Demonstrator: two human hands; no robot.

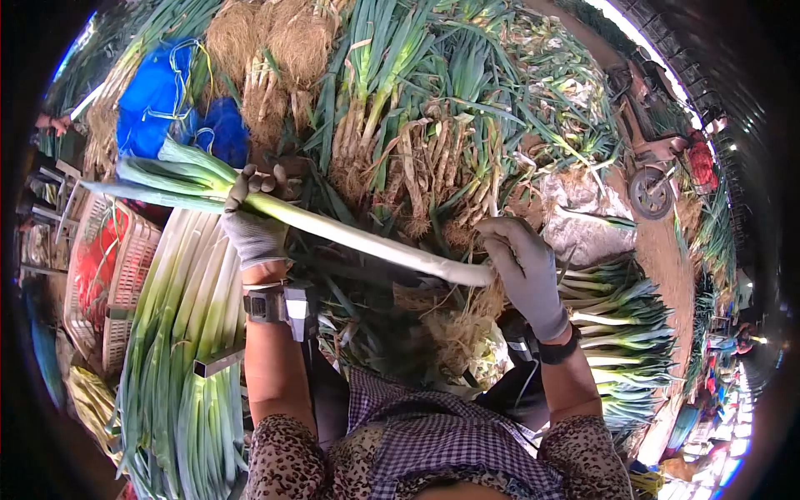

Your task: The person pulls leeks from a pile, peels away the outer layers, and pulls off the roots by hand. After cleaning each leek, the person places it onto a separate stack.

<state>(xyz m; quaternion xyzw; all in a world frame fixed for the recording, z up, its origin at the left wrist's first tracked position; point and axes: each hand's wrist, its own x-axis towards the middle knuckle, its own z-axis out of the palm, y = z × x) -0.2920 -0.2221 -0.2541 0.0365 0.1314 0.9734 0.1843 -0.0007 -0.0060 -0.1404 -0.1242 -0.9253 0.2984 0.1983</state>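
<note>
A long leek (367, 236) stretches across the middle, white shaft to the right and green leaves to the left. My left hand (257, 221), in a grey-white glove, is wrapped round it where the leaves begin. At the root end is my gloved right hand (523, 262), its fingers curled close to the tip. What lies between those fingers is hidden. Below my left forearm lies a row of cleaned leeks (179, 333). Beneath my right hand hang pale, stringy roots (467, 329).
Unpeeled leeks (425, 158) with dry roots are heaped ahead. More cleaned leeks (621, 342) lie at right, near a white sack (587, 225). A plastic crate (133, 267) and blue netting (154, 100) are at left. A wheeled vehicle (650, 190) stands far right.
</note>
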